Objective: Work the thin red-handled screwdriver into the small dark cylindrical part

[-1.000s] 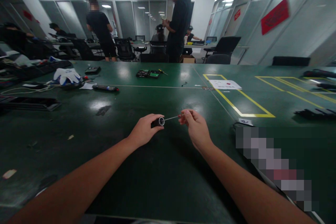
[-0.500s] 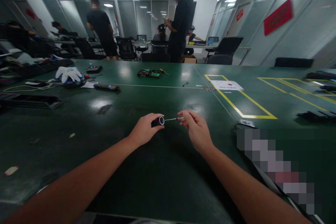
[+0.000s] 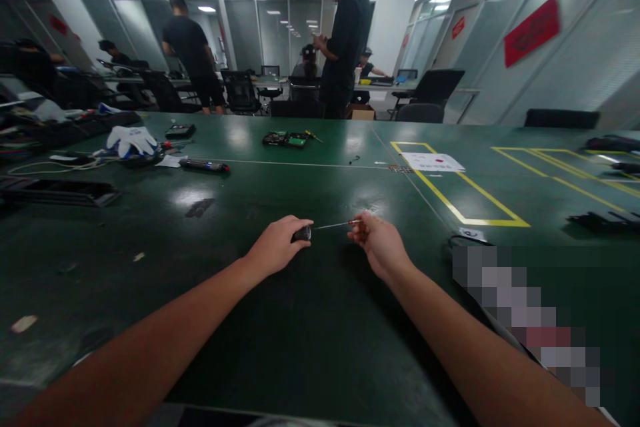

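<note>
Left hand (image 3: 277, 245) clamped on a black tube (image 3: 301, 234) at center frame, right hand (image 3: 381, 244) pinching a screwdriver (image 3: 353, 222) that has edged back, its tip apparently just off the tube's mouth, suggesting broken contact above the green counter (image 3: 300, 347).

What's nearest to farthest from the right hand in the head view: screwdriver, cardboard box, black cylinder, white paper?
1. Screwdriver: in the right hand
2. Black cylinder: in the left hand
3. White paper: ahead, rightward
4. Cardboard box: beyond the table
</note>
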Motion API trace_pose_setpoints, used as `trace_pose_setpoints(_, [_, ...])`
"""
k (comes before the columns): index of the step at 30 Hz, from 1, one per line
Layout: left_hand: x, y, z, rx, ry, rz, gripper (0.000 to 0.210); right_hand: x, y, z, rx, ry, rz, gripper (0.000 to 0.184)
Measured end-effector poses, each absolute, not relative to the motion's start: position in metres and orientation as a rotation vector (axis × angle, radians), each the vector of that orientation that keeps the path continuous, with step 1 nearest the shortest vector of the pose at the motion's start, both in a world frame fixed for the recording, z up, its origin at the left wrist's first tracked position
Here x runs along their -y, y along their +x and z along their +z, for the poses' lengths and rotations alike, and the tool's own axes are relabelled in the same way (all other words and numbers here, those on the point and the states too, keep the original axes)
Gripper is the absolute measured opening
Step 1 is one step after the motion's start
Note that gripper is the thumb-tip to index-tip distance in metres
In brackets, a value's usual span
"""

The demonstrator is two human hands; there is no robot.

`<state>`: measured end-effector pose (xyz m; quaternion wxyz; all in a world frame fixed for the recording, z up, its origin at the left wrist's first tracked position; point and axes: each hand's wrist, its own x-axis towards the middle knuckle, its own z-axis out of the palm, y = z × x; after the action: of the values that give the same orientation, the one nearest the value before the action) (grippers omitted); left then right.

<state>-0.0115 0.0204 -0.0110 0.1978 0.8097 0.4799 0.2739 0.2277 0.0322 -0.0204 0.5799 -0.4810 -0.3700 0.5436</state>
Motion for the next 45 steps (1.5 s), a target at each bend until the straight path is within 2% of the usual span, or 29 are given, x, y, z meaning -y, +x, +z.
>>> trace_pose_setpoints(18, [-0.018, -0.009, -0.012, -1.301, 2.178, 0.925, 0.041, -0.014, 0.211, -0.006, 1.23, -1.093, 0.954, 0.033])
trace_pose_setpoints(23, [-0.019, -0.01, -0.014, -1.324, 2.145, 0.963, 0.041, -0.003, 0.21, 0.005, 1.335, -1.021, 0.988, 0.029])
trace_pose_setpoints(26, [-0.018, -0.01, -0.013, -1.312, 2.148, 0.966, 0.041, 0.001, 0.209, 0.007, 1.393, -1.024, 0.951, 0.034])
trace_pose_setpoints(31, [-0.018, -0.01, -0.013, -1.317, 2.15, 0.977, 0.043, 0.001, 0.208, 0.007, 1.315, -1.041, 0.893, 0.022])
trace_pose_setpoints(36, [-0.018, -0.009, -0.014, -1.36, 2.149, 0.957, 0.045, -0.002, 0.206, 0.001, 1.347, -1.076, 0.854, 0.025])
trace_pose_setpoints(39, [-0.019, -0.007, -0.011, -1.314, 2.258, 0.921, 0.046, -0.011, 0.209, -0.007, 1.186, -1.098, 0.974, 0.026])
trace_pose_setpoints(42, [-0.022, -0.007, -0.009, -1.236, 2.398, 0.84, 0.049, -0.023, 0.218, -0.011, 0.86, -1.088, 1.362, 0.024])
trace_pose_setpoints(45, [-0.028, -0.01, -0.012, -1.284, 2.4, 0.696, 0.048, -0.03, 0.225, -0.013, 0.732, -1.13, 1.358, 0.021])
